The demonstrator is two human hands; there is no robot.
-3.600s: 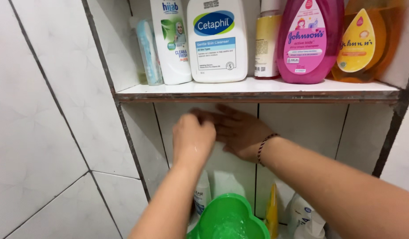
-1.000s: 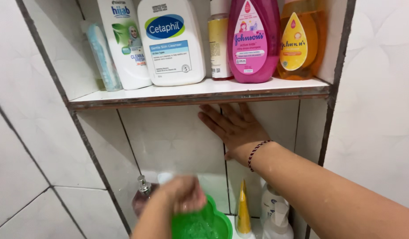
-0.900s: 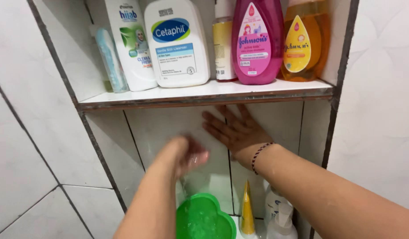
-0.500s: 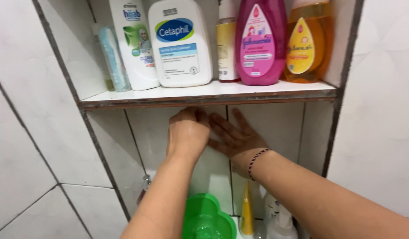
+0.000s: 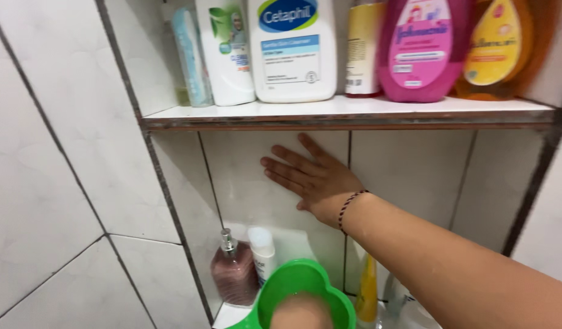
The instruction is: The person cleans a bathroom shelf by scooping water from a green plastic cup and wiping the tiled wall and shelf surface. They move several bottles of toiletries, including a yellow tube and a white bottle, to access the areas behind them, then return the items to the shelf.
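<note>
1. The back wall tile (image 5: 256, 183) of the lower niche sits under the right hand (image 5: 314, 180), whose fingers (image 5: 281, 166) are spread flat against it, pointing toward ten o'clock and gripping nothing.
2. Half a second ago the left hand rubbed the tile beside it; now the left hand (image 5: 300, 312) has dropped to six o'clock, into the green scoop (image 5: 296, 283), likely rewetting. Its fingers are out of view, so I cannot tell their state.
3. At twelve o'clock runs the shelf (image 5: 348, 113) carrying a white bottle (image 5: 296, 49) and a pink bottle (image 5: 424, 49).
4. At seven o'clock stands a pump bottle (image 5: 233, 271).
</note>
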